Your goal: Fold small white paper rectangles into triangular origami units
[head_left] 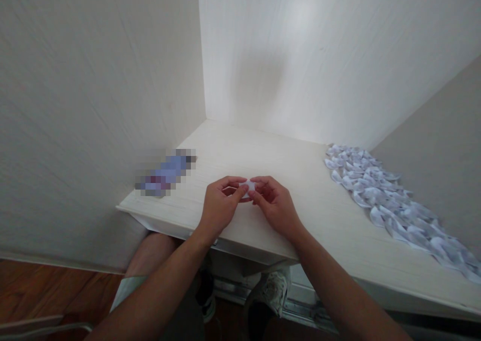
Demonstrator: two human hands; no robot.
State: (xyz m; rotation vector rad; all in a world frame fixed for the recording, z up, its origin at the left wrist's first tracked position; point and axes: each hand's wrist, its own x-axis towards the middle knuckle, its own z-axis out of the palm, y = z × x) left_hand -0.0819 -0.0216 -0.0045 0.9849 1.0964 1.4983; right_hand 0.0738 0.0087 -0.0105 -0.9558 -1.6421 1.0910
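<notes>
A small piece of white paper [248,187] is pinched between both my hands just above the pale wooden desk [285,165]. My left hand [220,205] grips its left side with thumb and fingers closed. My right hand [272,204] grips its right side the same way. Most of the paper is hidden by my fingertips, so its shape is unclear.
A long heap of several folded white paper pieces [391,200] runs along the desk's right side by the wall. A blurred bluish object [167,173] lies at the desk's left edge. Walls close in on three sides. My knees and shoes show below the desk.
</notes>
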